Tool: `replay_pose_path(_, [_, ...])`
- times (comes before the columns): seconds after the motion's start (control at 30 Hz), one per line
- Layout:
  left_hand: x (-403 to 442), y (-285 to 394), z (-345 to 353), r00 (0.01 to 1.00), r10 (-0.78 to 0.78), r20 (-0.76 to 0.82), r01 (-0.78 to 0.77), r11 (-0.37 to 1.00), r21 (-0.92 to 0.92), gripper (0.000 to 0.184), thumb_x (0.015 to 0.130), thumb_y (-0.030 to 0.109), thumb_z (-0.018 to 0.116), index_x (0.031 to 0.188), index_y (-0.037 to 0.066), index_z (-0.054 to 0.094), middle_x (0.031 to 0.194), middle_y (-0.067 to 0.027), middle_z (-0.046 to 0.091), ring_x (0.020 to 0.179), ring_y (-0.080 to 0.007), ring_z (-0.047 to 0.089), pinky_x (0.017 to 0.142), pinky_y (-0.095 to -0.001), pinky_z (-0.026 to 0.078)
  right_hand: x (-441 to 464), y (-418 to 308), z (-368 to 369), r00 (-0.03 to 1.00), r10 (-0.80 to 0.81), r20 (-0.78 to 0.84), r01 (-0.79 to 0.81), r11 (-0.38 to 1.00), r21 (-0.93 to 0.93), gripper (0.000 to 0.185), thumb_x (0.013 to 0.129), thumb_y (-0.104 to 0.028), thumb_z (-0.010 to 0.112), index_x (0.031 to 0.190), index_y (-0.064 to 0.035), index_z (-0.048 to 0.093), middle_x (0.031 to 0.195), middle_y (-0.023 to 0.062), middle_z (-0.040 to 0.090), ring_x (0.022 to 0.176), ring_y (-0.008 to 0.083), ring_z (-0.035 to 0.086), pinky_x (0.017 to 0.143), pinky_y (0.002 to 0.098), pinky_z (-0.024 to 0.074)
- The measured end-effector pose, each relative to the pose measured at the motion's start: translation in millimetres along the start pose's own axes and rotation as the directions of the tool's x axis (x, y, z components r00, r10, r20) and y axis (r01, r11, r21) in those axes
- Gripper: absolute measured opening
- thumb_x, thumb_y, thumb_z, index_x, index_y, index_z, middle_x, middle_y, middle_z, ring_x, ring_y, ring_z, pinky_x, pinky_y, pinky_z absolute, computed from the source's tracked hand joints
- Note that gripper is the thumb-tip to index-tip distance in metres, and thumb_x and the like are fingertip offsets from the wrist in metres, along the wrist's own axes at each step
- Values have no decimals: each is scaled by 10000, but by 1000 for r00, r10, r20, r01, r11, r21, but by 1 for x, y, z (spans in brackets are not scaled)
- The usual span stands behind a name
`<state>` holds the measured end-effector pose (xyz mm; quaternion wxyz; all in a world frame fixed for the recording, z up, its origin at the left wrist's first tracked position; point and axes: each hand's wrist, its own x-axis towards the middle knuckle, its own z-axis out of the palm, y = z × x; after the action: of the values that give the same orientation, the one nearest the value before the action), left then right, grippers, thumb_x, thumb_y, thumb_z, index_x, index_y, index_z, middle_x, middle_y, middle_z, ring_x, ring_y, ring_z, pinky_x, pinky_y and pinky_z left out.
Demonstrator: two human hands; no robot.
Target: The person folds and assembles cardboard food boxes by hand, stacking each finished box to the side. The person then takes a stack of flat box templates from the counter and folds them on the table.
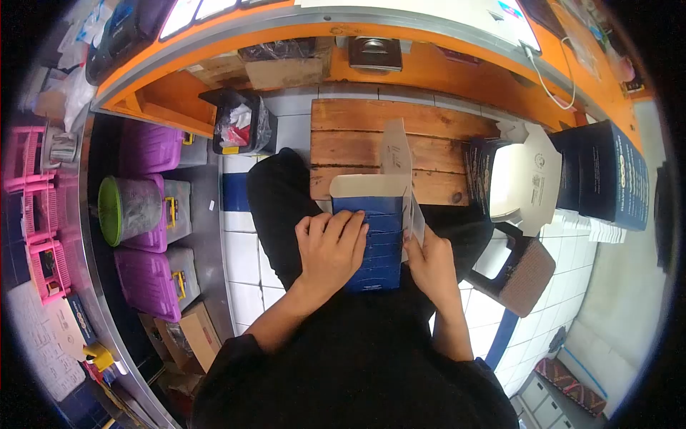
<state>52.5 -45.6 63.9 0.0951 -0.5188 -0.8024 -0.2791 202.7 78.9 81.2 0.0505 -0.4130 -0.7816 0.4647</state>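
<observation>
1. Navy folding carton [382, 250]: at the slatted wooden desk's [350, 136] near side, long axis running toward it, flaps facing it.
2. Left hand [332, 247]: bent fingers atop carton; grip unclear.
3. Right hand [429, 261]: pinching carton's edge.

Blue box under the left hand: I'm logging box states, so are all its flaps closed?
No, pale flaps stick out from the blue box beyond the left hand.

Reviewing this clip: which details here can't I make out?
All in the head view:
Small print on the blue box: too small to read.
Box face beneath the left hand: covered by its fingers.
Most fingertips of the right hand: hidden behind the hand.
Orange counter: cut off at the top.
</observation>
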Motion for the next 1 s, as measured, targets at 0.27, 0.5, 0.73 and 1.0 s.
replay_pose_path(0.27, [-3,-8,-1,998,50,39,-45,993,-108,181,800,143,783,968,91,743,971,-19,654,913,-221,552,859,-406,373,-5,-3,2,1000,21,9,-21,999,-25,240,969,-108,555,1148,34,629,746,219,690,739,400,712,674,459,560])
replay_pose_path(0.5, [4,-7,-6,991,87,105,-71,987,-145,227,794,135,772,1018,111,750,992,-9,642,948,-235,540,867,-425,367,-5,-5,3,999,-6,-36,5,1000,-27,239,969,-113,555,1145,30,630,744,209,692,735,391,716,668,452,559])
replay_pose_path(0.73, [-2,-8,-3,990,71,120,-48,981,-186,232,815,168,752,1038,109,734,1011,-18,638,983,-248,541,890,-429,367,-7,-4,6,1000,23,2,-23,1000,-12,218,980,-127,542,1108,21,637,749,207,694,741,387,718,678,453,557])
replay_pose_path(1.0, [55,-46,-9,917,96,386,87,899,-430,223,883,247,736,981,47,729,954,-107,716,938,-266,671,903,-404,444,-4,-4,7,1000,-1,16,2,998,-66,273,975,-143,552,1189,4,638,737,190,697,734,380,721,682,447,556])
